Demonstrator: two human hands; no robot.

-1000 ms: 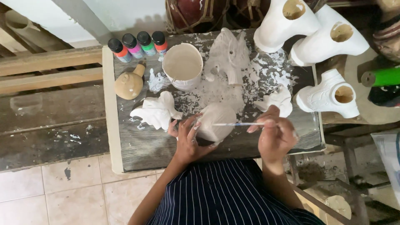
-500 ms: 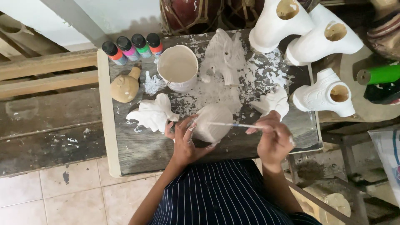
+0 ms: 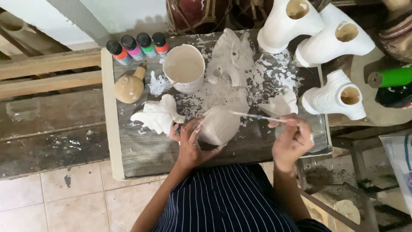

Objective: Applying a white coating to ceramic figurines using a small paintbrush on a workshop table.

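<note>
The left hand (image 3: 190, 144) is wrapped around a rounded pale clay piece (image 3: 219, 125) near the front edge of the paint-flecked wooden table (image 3: 141, 150), fingers curled against its left side, while the right hand (image 3: 293, 141) pinches a thin brush (image 3: 257, 117) whose tip lies on top of that piece. A white cup (image 3: 185, 68) stands behind it, four small paint bottles (image 3: 137, 46) line the back left corner, and a white winged figure (image 3: 158, 116) lies just left of the left hand

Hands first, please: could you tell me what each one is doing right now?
Left hand: closed around the round clay piece, steadying it.
Right hand: closed on a thin paintbrush.
</note>
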